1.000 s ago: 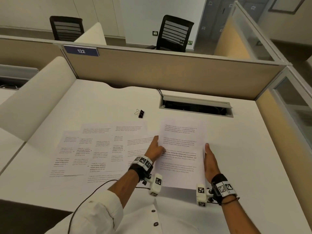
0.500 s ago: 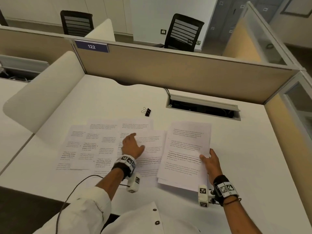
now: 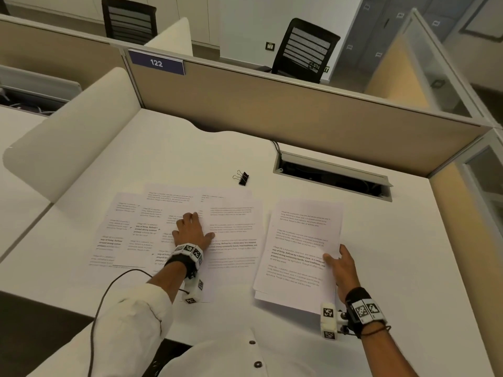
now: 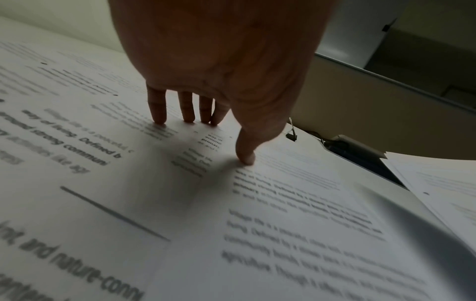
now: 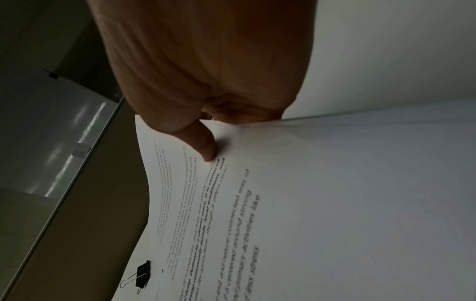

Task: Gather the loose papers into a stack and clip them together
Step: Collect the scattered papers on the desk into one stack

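With your left hand (image 3: 192,232) spread flat on the loose sheets (image 3: 152,229) mid-desk, drag the top one right, lift its edge cleanly, and lay it square on the stack (image 3: 299,254) your right hand (image 3: 343,268) pinches near the desk's (image 3: 408,240) right side.

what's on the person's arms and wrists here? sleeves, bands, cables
Left arm: white sleeve rolled to mid-forearm. Each wrist carries a black band with black-and-white square markers, plus a white marker-tagged camera block beneath. A dark cable runs from the left wrist. Right arm is bare, with a thin dark cord bracelet.
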